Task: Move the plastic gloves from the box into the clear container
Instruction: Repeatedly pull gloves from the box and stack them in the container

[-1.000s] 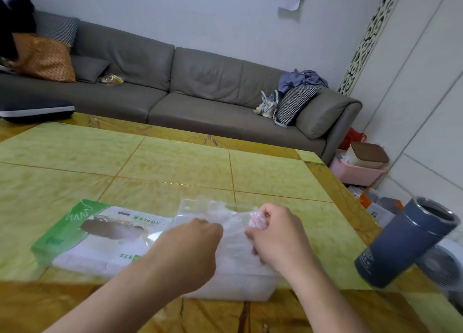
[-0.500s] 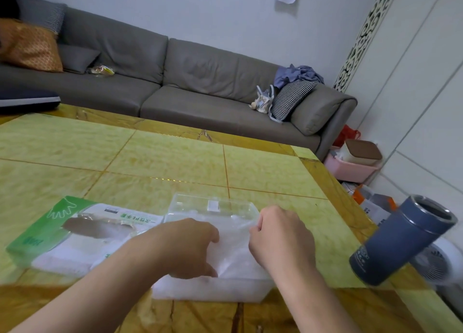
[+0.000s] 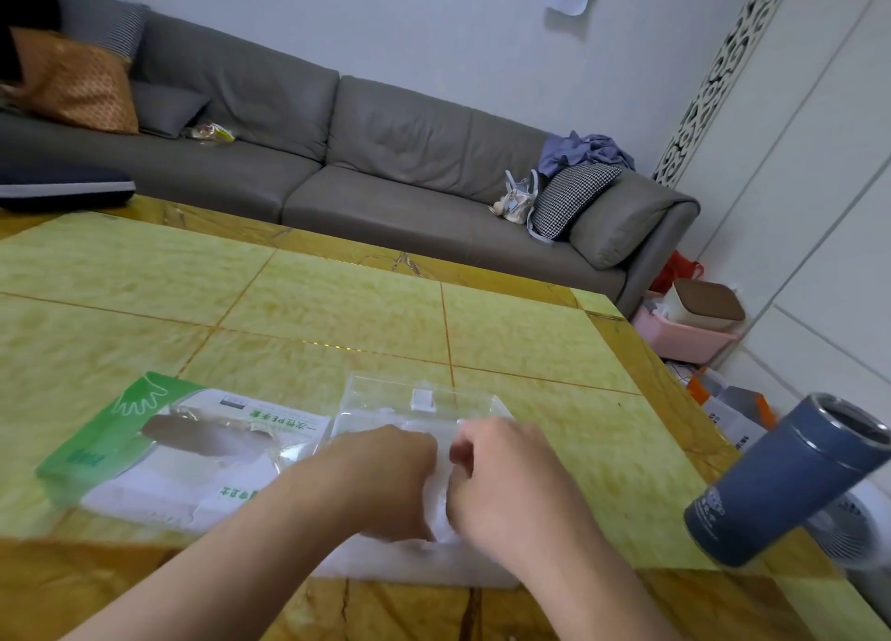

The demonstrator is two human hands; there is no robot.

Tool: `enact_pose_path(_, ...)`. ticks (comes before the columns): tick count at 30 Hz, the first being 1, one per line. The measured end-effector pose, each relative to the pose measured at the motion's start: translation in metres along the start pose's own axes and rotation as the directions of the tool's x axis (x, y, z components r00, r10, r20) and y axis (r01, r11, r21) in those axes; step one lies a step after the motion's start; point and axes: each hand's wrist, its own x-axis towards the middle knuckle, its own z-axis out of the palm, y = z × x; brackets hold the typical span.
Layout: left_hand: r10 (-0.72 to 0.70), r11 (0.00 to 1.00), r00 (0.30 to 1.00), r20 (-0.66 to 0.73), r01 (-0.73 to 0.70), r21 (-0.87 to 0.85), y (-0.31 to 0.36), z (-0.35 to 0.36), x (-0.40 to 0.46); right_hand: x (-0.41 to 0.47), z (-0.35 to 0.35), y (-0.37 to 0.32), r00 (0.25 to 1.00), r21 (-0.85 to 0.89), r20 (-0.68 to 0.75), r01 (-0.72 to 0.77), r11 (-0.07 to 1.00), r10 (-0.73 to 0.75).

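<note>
Behind the yellow table stands a grey sofa. Both hands, left hand and right hand, curl tightly, pinching plastic gloves over the clear container. The box lies flat, long axis left-right.

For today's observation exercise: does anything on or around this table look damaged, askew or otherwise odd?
Yes. The green-and-white glove box left of the clear container has its top opening ragged and its near edge torn. The dark blue tumbler at the right seems tilted, though the wide-angle lens may exaggerate that. Both hands, left hand and right hand, work over the container.
</note>
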Motion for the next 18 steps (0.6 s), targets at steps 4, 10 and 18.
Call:
enact_pose_path(4,0.009,1.000,1.000,-0.024,-0.010,-0.023,0.000,0.001,-0.002,0.003,0.007,0.003,0.986,-0.178,0.132,-0.082,0.981,0.107)
enact_pose_path(10,0.013,0.999,1.000,-0.029,-0.014,-0.032,-0.001,0.002,-0.003,0.004,0.014,0.005,0.981,-0.133,0.146,-0.107,0.985,0.127)
enact_pose_path(18,0.028,1.000,0.999,-0.030,-0.028,0.010,0.001,-0.004,-0.012,0.011,0.015,0.008,0.947,-0.120,0.285,-0.119,0.986,0.149)
